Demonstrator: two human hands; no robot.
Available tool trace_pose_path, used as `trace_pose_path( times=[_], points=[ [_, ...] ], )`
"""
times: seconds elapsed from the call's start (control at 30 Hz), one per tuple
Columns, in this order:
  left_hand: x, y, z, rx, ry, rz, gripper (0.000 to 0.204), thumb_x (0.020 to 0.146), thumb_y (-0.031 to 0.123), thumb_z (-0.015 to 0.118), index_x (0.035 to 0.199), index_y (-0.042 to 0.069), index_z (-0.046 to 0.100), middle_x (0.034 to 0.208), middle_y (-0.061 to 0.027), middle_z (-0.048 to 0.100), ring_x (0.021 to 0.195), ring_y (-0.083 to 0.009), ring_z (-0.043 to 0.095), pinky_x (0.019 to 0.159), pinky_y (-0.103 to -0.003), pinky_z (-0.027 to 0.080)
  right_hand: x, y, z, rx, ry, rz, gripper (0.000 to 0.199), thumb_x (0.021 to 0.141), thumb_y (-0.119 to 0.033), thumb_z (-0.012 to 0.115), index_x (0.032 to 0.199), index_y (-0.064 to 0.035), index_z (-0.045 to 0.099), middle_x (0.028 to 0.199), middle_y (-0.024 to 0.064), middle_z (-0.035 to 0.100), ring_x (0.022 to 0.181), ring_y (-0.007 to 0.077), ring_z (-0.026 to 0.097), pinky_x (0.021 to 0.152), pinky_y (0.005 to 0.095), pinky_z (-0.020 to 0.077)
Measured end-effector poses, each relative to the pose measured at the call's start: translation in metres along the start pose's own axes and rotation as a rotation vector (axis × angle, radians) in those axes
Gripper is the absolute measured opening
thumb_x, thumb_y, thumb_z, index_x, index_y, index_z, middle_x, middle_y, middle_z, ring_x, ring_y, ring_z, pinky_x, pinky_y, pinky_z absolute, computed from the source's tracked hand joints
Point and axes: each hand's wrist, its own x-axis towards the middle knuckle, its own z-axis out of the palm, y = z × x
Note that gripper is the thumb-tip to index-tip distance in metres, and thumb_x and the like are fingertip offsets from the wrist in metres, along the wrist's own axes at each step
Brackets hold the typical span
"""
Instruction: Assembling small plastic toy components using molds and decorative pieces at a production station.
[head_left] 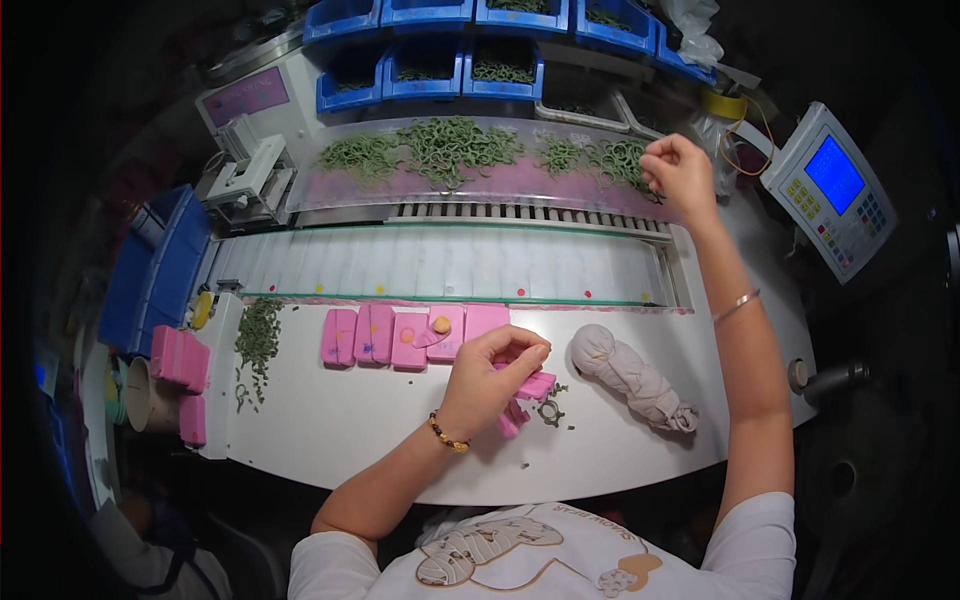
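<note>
My left hand [490,375] rests on the white table, fingers pinched over a small pink block [537,386]; a green ring [551,412] lies just beside it. My right hand [678,172] reaches far up to the sloped clear shelf [480,185], fingers closed among the heaps of green rubber rings [455,145]; whether it holds a ring is too small to tell. A row of pink blocks [410,335] lies left of my left hand.
A white conveyor belt [440,262] runs across the middle. Blue bins [460,70] stand at the back. A knotted cloth bundle [632,375] lies at the right, a keypad console [832,190] farther right. Loose green rings [258,340] and pink blocks [180,358] sit at left.
</note>
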Motion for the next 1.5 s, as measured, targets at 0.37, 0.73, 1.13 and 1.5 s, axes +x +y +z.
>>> trace_pose_path(
  times=[0.37, 0.73, 1.13, 1.5],
  points=[
    [-0.001, -0.001, -0.005, -0.016, 0.0, -0.03, 0.015, 0.094, 0.011, 0.065, 0.102, -0.001, 0.068, 0.09, -0.0033, 0.068, 0.082, -0.0071, 0.063, 0.075, -0.022, 0.051, 0.037, 0.012, 0.019, 0.048, 0.225, -0.001, 0.014, 0.084, -0.003, 0.068, 0.098, 0.0005, 0.07, 0.084, 0.0062, 0.07, 0.069, 0.0103, 0.066, 0.059, 0.0229, 0.0538],
    [0.006, 0.009, 0.0, -0.407, 0.205, -0.173, 0.031, 0.101, 0.031, 0.054, 0.105, 0.003, 0.064, 0.085, -0.0018, 0.061, 0.068, -0.0098, 0.058, 0.063, -0.024, 0.048, -0.219, -0.079, 0.017, 0.063, -0.641, -0.295, 0.03, 0.08, -0.007, 0.073, 0.109, -0.0047, 0.068, 0.107, 0.0078, 0.064, 0.099, 0.0221, 0.062, 0.076, 0.0301, 0.0502],
    [0.004, 0.019, 0.033, -0.488, -0.079, -0.247, 0.062, 0.101, 0.053, 0.043, 0.125, -0.003, 0.057, 0.1, -0.0077, 0.064, 0.093, -0.014, 0.062, 0.087, -0.03, 0.051, -0.246, -0.067, 0.046, -0.262, -0.198, -0.606, 0.036, 0.067, 0.004, 0.064, 0.102, 0.0002, 0.068, 0.103, 0.011, 0.068, 0.085, 0.0275, 0.061, 0.074, 0.0357, 0.052],
    [0.002, 0.003, 0.018, -0.297, 0.084, -0.211, 0.078, 0.1, 0.063, 0.027, 0.11, -0.006, 0.063, 0.072, -0.0038, 0.057, 0.066, -0.0124, 0.059, 0.066, -0.027, 0.052, -0.252, -0.064, 0.022, -0.185, -0.406, -0.546, 0.047, 0.072, -0.008, 0.072, 0.118, -0.0009, 0.064, 0.125, 0.0157, 0.06, 0.105, 0.0302, 0.058, 0.088, 0.0417, 0.0494]
  ],
)
